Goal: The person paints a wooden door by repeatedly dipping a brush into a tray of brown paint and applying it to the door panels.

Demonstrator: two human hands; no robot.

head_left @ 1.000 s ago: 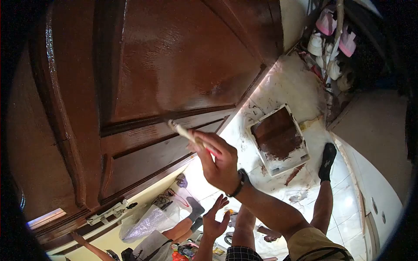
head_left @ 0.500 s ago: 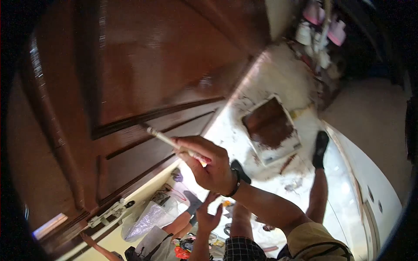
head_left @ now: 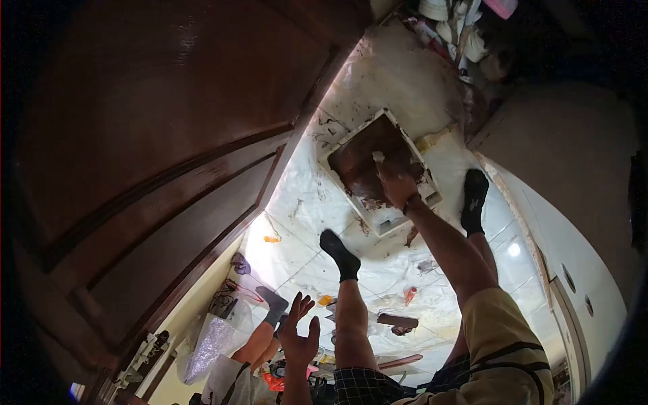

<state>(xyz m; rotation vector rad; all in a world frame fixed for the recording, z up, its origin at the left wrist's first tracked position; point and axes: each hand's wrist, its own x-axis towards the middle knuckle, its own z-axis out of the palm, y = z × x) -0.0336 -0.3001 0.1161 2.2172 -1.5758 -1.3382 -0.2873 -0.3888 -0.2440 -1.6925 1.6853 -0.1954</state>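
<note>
My right hand [head_left: 399,189] reaches down over a white paint tray [head_left: 386,220] that lies on the floor and holds dark brown paint. The hand is shut on a thin paintbrush [head_left: 380,162], whose tip points into the brown paint. My left hand [head_left: 299,335] hangs low in the view with its fingers spread and holds nothing. A glossy, dark brown wooden door [head_left: 148,148] fills the left side. My two legs in black socks [head_left: 341,253] stand on the paint-stained white floor beside the tray.
Another person's legs in grey socks [head_left: 270,317] lie at the bottom left beside a clear plastic bag [head_left: 212,341]. Small bits [head_left: 271,238] lie scattered on the white tiles. Shoes and clutter [head_left: 459,34] pile up at the top. A pale wall [head_left: 567,169] stands at the right.
My right hand has left the door's moulding and dropped with the brush to the paint tray. The view has tilted downward, and my left hand stays open below.
</note>
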